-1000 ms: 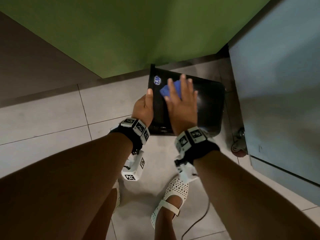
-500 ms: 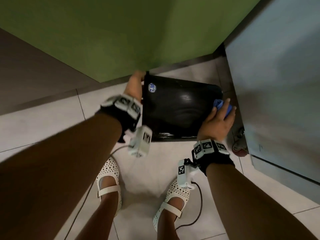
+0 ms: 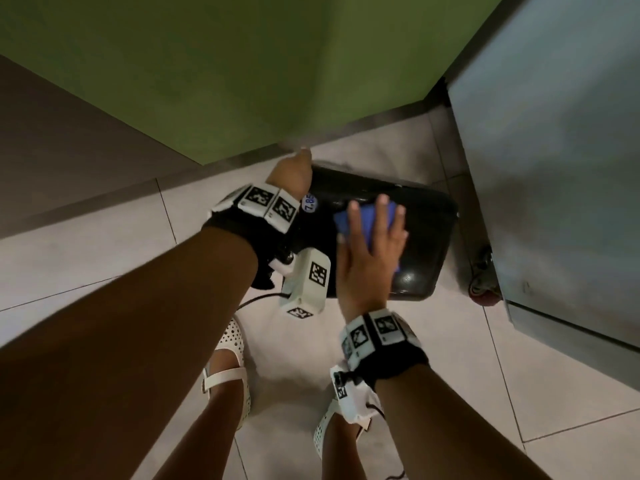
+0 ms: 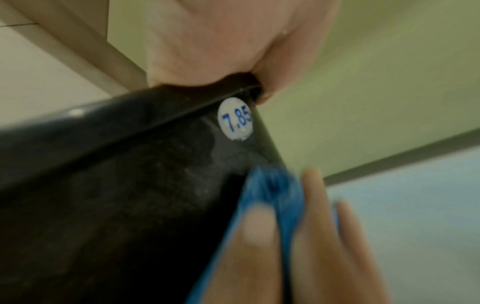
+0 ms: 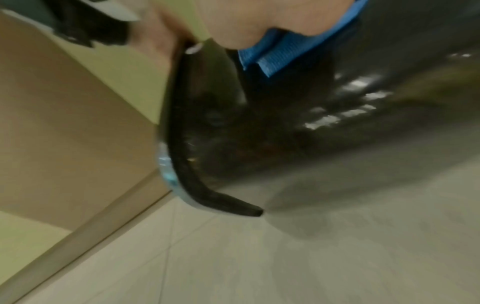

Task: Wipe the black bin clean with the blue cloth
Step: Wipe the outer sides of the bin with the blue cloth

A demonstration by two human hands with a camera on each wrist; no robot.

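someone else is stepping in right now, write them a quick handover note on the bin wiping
Left hand: grips the black bin by its rim at the far corner near the round price sticker, steadying it on its side on the floor.
Right hand: fingers flat and spread, pressing the blue cloth against the bin's upward-facing side.
Done: wiping of that side is under way; how much is clean cannot be told.
Left: finish this face, then turn the bin for the other sides, the rim and the inside, none of which show here.
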